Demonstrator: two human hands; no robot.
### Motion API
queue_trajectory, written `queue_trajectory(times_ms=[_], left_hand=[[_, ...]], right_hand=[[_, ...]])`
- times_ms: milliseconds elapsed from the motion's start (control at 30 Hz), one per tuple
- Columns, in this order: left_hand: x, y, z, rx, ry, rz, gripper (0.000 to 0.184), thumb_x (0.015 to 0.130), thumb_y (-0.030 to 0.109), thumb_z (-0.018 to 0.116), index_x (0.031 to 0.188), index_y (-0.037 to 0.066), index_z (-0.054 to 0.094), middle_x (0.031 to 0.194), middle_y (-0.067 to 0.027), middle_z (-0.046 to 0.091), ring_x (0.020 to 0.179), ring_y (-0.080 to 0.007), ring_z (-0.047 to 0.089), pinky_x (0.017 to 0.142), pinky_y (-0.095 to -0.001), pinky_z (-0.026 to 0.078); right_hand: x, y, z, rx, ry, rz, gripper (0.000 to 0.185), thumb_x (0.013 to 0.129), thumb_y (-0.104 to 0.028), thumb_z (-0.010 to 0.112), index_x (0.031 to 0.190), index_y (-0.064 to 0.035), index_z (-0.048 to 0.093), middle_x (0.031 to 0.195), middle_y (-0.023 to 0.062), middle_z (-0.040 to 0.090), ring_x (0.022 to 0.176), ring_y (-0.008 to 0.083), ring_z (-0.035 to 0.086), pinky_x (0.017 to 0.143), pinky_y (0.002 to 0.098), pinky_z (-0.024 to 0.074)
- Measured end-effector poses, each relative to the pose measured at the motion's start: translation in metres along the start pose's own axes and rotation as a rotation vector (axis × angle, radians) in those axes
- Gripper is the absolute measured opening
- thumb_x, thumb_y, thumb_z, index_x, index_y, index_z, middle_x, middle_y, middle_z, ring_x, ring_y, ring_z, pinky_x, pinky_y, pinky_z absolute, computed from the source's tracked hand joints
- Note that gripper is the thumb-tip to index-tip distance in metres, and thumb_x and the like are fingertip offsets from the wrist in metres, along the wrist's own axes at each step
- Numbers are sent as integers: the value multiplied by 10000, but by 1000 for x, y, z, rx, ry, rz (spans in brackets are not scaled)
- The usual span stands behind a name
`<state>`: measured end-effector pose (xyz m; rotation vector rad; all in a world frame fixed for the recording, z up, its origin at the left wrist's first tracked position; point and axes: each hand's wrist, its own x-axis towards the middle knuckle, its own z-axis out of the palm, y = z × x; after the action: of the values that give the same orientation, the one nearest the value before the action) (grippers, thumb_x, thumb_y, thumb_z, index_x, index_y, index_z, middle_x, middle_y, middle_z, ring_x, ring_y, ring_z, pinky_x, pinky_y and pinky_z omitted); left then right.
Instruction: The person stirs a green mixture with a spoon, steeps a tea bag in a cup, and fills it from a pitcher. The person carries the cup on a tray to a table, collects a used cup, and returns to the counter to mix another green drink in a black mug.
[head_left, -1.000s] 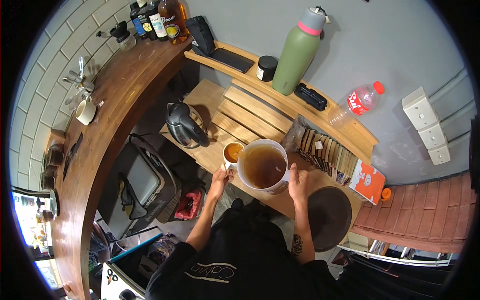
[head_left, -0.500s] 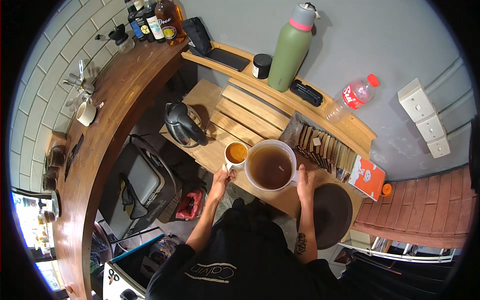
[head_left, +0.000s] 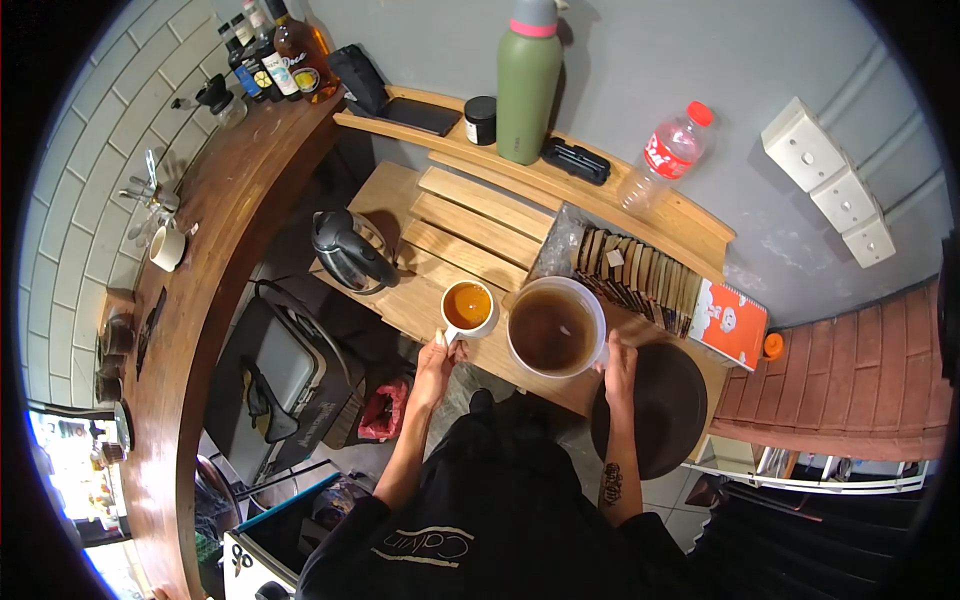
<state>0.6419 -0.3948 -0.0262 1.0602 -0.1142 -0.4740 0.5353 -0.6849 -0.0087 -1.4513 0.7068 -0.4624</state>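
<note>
My left hand (head_left: 436,362) is closed on the handle of a small white cup (head_left: 485,325) holding orange-brown liquid with a glossy surface. To its right, my right hand (head_left: 617,358) grips the handle of a large translucent pitcher (head_left: 598,318). Dark brown liquid fills part of the pitcher, and a small pale glint shows on it. Both vessels are held over the front of the slatted wooden table (head_left: 465,225), with a narrow gap between them. Fingertips behind the two handles are partly hidden.
A black kettle (head_left: 350,252) stands left on the table. Behind are a green flask (head_left: 528,95) and a plastic bottle (head_left: 665,160) on a narrow shelf (head_left: 700,235). A box of upright cards (head_left: 640,275) sits right, above a round dark stool top (head_left: 655,415). A curved wooden counter (head_left: 215,270) borders the left.
The pitcher and the cup have moved apart, leaving a gap where they nearly touched. The camera view has shifted, so the background appears further left. Both hands keep their hold.
</note>
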Motion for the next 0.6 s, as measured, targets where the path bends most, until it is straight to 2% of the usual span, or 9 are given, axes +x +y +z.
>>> queue_trajectory(times_ms=[33, 67, 100, 167, 267, 367, 400, 433, 600], left_hand=[[-5, 3, 2, 14, -7, 8, 393, 1048, 393, 378, 912, 52, 519, 886, -70, 563, 839, -160, 531, 797, -303, 428], [-12, 6, 4, 28, -12, 15, 399, 1048, 398, 377, 888, 56, 506, 881, -71, 562, 843, -166, 534, 802, -307, 426], [-18, 11, 10, 31, -13, 13, 399, 1048, 398, 377, 888, 56, 506, 881, -71, 562, 843, -166, 534, 802, -307, 426], [-31, 21, 20, 52, 32, 43, 413, 1048, 402, 373, 838, 65, 485, 876, -75, 562, 854, -176, 537, 814, -315, 422], [-46, 30, 26, 66, 13, 49, 433, 1046, 417, 369, 852, 52, 499, 878, -86, 567, 869, -180, 535, 822, -318, 417], [-66, 39, 38, 123, -17, 77, 464, 1043, 439, 360, 902, 26, 518, 896, -100, 574, 862, -178, 526, 820, -313, 415], [-72, 41, 42, 110, -14, 45, 471, 1043, 438, 358, 919, 15, 526, 901, -102, 574, 861, -177, 524, 822, -313, 415], [-76, 41, 45, 97, -12, 12, 479, 1044, 436, 357, 935, 4, 534, 906, -105, 574, 860, -175, 521, 824, -314, 414], [-88, 41, 83, 168, -102, -48, 480, 1051, 398, 352, 1025, -37, 554, 934, -109, 569, 871, -173, 513, 831, -313, 404]], right_hand=[[-2, -4, -1, -50, -21, -21, 515, 1036, -363, 447, 631, -53, 526, 597, -40, 503, 532, 64, 468, 506, 260, 370], [6, 18, -23, -253, -78, -52, 514, 1042, -387, 422, 731, -21, 605, 696, -21, 566, 680, 73, 528, 634, 269, 421], [3, 18, -23, -251, -76, -50, 514, 1042, -387, 422, 731, -21, 605, 696, -21, 566, 680, 73, 528, 634, 269, 421], [-2, 17, -20, 41, -72, -36, 482, 1039, -407, 421, 868, -12, 638, 827, 7, 609, 799, 83, 544, 706, 273, 430], [1, 59, -39, 98, 3, 24, 442, 1038, -388, 421, 941, -8, 626, 911, 32, 618, 856, 113, 562, 761, 288, 455], [-6, 83, -60, 61, 9, -54, 408, 1034, -344, 423, 972, 6, 623, 923, 46, 626, 869, 143, 592, 801, 307, 483], [-13, 78, -64, 42, 50, 12, 324, 1018, -254, 452, 952, 10, 627, 902, 58, 633, 839, 162, 618, 807, 317, 509], [-17, 82, -71, 46, 53, 17, 324, 1018, -254, 452, 952, 10, 627, 902, 58, 633, 839, 162, 618, 807, 317, 509], [-33, 101, -120, -48, 61, 104, 174, 961, -55, 492, 857, -9, 623, 784, 42, 616, 711, 111, 609, 703, 256, 514]])
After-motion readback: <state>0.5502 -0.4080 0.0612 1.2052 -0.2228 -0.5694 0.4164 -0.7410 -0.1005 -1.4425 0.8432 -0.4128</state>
